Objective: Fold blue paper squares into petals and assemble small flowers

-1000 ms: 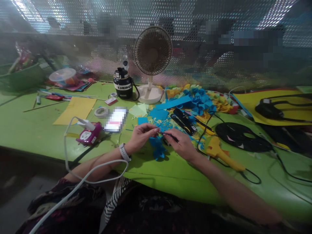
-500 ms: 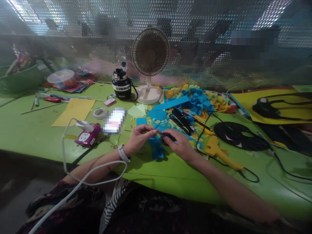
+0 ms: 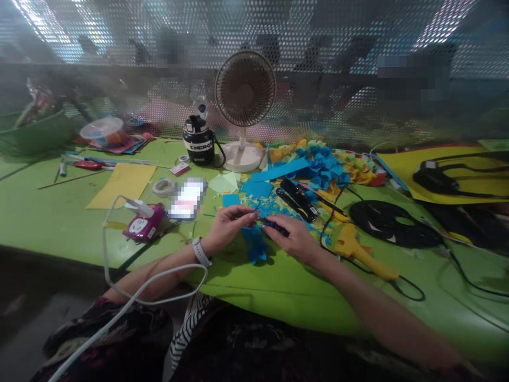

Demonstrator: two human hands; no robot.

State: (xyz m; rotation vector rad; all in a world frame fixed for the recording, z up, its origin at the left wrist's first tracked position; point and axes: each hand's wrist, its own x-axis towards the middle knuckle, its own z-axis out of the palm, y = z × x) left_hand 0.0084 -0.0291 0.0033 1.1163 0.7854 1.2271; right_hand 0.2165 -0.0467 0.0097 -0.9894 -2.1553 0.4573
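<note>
My left hand [image 3: 230,225], with a pale watch band at its wrist, has thumb and fingers pinched together over the front of the table. What it pinches is too small to make out. My right hand [image 3: 295,237] is closed around a small dark-handled tool [image 3: 280,228], whose tip points at the left fingertips. The tool's kind does not show clearly. Just under the hands lie curled blue paper pieces [image 3: 257,250]. Behind them are small blue and yellow paper clippings [image 3: 265,205] and a black stapler [image 3: 298,199].
A yellow glue gun [image 3: 363,252] with a black cord lies right of my hands. To the left are a phone [image 3: 187,199], a tape roll [image 3: 163,186] and a purple power socket [image 3: 143,224]. Farther back stand a black bottle [image 3: 198,142], a fan [image 3: 245,90] and folded paper [image 3: 328,163].
The dark tool has turned slightly in my right hand, and its fingers have shifted over it. My left hand keeps its pinch in nearly the same place. The view has moved slightly.
</note>
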